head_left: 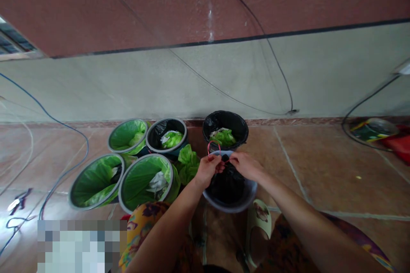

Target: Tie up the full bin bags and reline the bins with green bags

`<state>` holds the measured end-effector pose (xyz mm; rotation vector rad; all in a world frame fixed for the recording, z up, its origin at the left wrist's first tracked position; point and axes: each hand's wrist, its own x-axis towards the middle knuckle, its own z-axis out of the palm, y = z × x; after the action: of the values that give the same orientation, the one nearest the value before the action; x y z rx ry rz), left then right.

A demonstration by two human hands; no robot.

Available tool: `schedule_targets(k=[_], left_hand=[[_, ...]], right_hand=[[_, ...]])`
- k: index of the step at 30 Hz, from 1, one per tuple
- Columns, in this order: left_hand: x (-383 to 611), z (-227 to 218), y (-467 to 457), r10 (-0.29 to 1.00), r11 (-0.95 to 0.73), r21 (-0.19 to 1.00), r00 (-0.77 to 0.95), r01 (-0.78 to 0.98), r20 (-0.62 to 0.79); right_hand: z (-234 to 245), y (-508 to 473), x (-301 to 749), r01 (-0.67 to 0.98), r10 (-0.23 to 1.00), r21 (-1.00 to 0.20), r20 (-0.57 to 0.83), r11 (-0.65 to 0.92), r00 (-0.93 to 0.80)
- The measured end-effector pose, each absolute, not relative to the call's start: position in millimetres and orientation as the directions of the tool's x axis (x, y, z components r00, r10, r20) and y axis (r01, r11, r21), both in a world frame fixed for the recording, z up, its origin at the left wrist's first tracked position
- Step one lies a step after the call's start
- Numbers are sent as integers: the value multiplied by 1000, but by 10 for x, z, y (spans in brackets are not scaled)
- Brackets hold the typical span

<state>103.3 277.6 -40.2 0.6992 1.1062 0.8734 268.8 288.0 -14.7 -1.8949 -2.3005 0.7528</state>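
I watch my left hand [208,169] and right hand [246,164] pinch the red string [208,148], loop pointing away, the stretch between running crosswise.

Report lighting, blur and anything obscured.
Head view: pale glare on the floor at left; head view: the black plastic in the pale basin is dark, its folds hard to read; head view: the red object at the right edge looks blurred; head view: coarse pixelation hides a patch at lower left.
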Motion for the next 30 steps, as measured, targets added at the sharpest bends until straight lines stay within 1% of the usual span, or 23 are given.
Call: schedule_targets(k=[2,4,6,8,10,11,13,15,17,18,20,21,22,24,27,30], left_hand=[[1027,-421,2785,886,462,847,176,-262,-428],[1019,-434,2794,900,429,876,186,-221,-395],[1013,-446,2801,907,384,917,229,-109,-352],[1013,-459,2806,913,289,956,288,46,-289],[1020,-473,2807,916,166,972,337,168,-215],[1026,-479,2806,920,114,973,349,202,-180],[1041,-488,2799,927,56,974,351,220,-133],[1054,-496,2789,929,49,978,351,202,-119],[1061,-509,2778,927,59,980,354,191,-125],[1061,-518,2775,928,63,979,349,195,-129],[1058,-537,2773,938,63,973,320,221,-133],[1056,-545,2775,946,63,971,297,232,-132],[1056,-549,2778,952,67,970,275,233,-132],[1061,-542,2784,957,112,972,240,206,-161],[1071,-487,2782,928,305,948,193,95,-318],[1062,-410,2763,865,491,867,163,-87,-474]], right_hand=[[-98,2873,2677,883,930,-450,-251,132,-267],[-43,2855,2659,847,920,-511,-244,147,-306],[-5,2838,2638,794,915,-587,-216,158,-342],[4,2833,2622,720,918,-676,-171,155,-358],[-21,2847,2614,609,920,-781,-123,142,-372],[-43,2860,2613,538,923,-834,-101,125,-371],[-102,2891,2616,390,939,-919,-82,58,-333],[-170,2916,2620,298,953,-954,-116,-28,-280],[-234,2924,2619,317,938,-946,-173,-73,-301],[-260,2920,2616,361,920,-931,-187,-54,-345],[-296,2902,2605,479,889,-877,-182,47,-420],[-302,2892,2600,541,886,-835,-171,101,-431],[-298,2882,2595,597,890,-789,-162,143,-427],[-258,2872,2593,681,903,-712,-161,173,-398],[-139,2870,2603,748,918,-646,-187,153,-350],[-23,2857,2610,789,930,-599,-202,132,-308]])
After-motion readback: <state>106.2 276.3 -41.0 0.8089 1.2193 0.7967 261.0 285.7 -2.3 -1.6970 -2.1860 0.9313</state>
